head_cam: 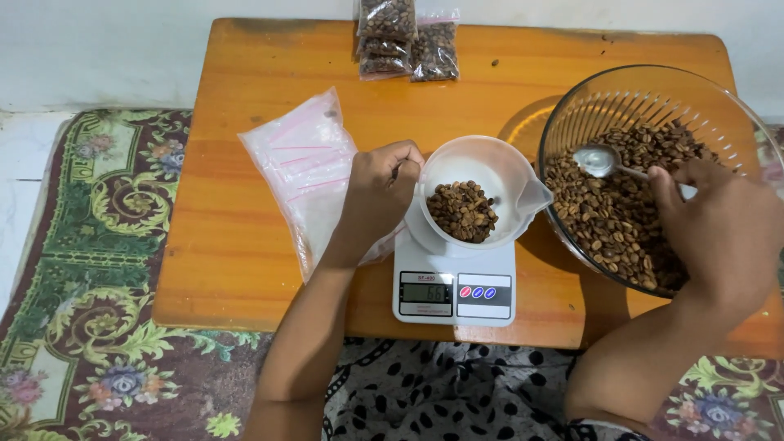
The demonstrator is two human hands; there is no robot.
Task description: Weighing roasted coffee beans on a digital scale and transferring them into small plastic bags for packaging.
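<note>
A white measuring cup (490, 167) with coffee beans (462, 211) in its bottom stands on a white digital kitchen scale (455, 282). My left hand (380, 196) grips the cup's handle at its left side. My right hand (723, 233) holds a metal spoon (600, 160), its bowl lying over the beans inside a large clear glass bowl (645, 98) at the right. That bowl is partly filled with coffee beans (612, 220).
All of it rests on a low orange wooden table (237, 237). A stack of empty clear zip bags (306, 163) lies left of the scale. Filled bags of beans (408, 37) lie at the table's far edge. A patterned green rug (90, 269) covers the floor.
</note>
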